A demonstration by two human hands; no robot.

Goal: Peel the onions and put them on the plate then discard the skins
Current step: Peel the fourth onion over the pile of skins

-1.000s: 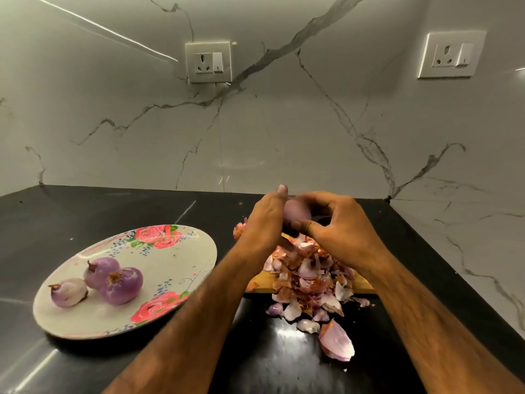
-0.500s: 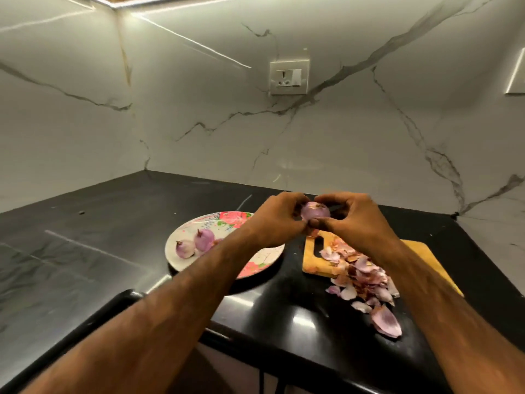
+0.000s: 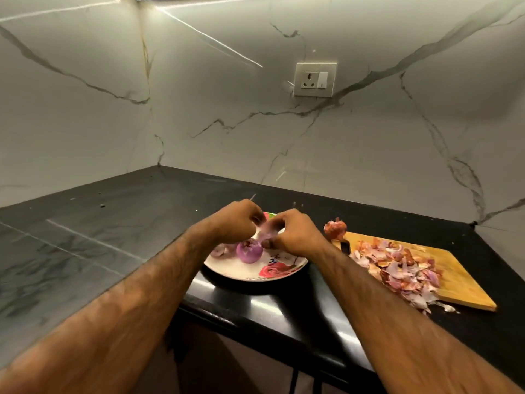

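Black counter [image 3: 85, 237] holds plate [image 3: 284, 273]; left hand [image 3: 235, 223] and right hand [image 3: 292, 234] pinch pale skin [image 3: 265, 231].

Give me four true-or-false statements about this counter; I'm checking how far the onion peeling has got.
1. The left hand and right hand pinch a purple piece over the plate. True.
2. The skins are heaped on the plate. False: they lie on the cutting board.
3. The plate holds no onion. False: a peeled onion lies on it.
4. The cutting board lies right of the plate. True.
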